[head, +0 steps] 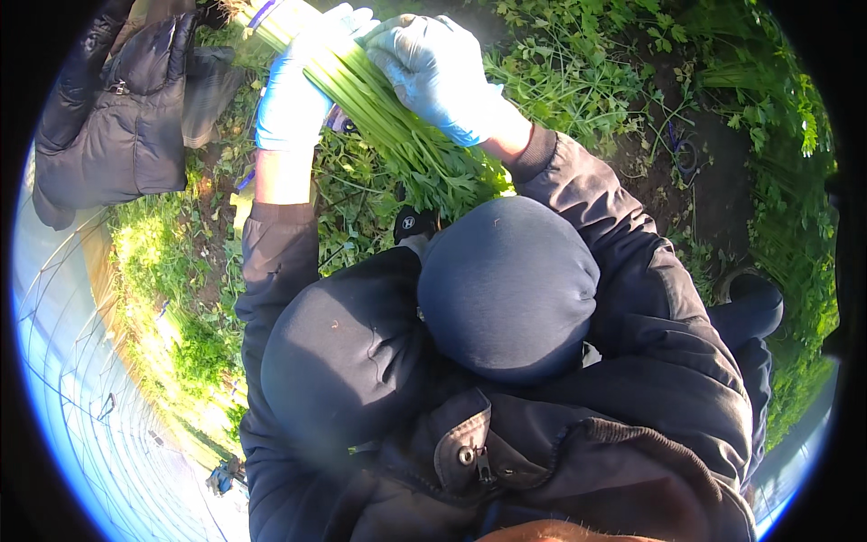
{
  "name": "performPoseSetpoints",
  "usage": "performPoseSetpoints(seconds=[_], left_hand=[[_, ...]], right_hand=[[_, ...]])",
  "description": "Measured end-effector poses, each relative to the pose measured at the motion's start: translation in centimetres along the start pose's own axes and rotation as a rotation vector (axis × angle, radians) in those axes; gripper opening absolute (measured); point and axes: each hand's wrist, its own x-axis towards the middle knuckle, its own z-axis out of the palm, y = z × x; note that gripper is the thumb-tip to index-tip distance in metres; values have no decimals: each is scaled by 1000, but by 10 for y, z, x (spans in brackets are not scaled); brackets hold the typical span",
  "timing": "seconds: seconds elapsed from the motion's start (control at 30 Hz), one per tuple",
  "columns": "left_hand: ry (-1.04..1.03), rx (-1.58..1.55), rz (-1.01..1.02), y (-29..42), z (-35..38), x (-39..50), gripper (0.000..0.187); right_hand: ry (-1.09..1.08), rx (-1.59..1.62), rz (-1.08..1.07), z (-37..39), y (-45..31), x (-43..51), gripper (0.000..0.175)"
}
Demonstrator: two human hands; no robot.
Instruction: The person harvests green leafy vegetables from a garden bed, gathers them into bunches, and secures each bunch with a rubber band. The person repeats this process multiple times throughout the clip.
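Observation:
A bunch of green celery (389, 125) lies slantwise before me, root end at the upper left and leaves towards my knees. Near its roots a purple tie (263, 13) goes around the stalks. My left hand (294, 95), in a light blue glove, holds the bunch from the left, with fingers extending past its far side. My right hand (433, 74), gloved in soiled light blue, is curled closed at the right edge of the stalks. Its fingertips are partly hidden. The bunch's leaves hang just above my dark shoe (414, 222).
Close by at the left is another person in a dark padded jacket (135, 115). Standing celery plants (786, 203) line the right side. Cut leaves (562, 88) litter the soil, where a purple loop (685, 156) lies. Curved greenhouse ribs (74, 352) rise at the left rim.

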Motion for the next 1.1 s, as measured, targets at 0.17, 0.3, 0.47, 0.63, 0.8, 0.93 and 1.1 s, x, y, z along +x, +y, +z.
performPoseSetpoints(seconds=[0.17,0.3,0.47,0.63,0.8,0.93,1.1], left_hand=[[-20,115,-43,-3,-4,-4,75],[-95,148,19,-4,-10,-7,92],[-142,110,31,0,-15,-11,104],[-212,70,45,-2,-21,-10,109],[-130,76,55,-2,-29,-22,91],[-19,-1,-68,-6,-21,-25,102],[-262,26,8,-8,-13,-18,126]], right_hand=[[-41,655,509,-17,-5,34,22],[-44,565,710,-36,11,37,24],[-251,455,455,-17,10,-13,31],[-288,292,142,2,2,-20,30],[-364,516,338,2,-8,21,24],[-364,554,366,-16,-8,50,28],[-39,521,686,-35,10,57,19]])
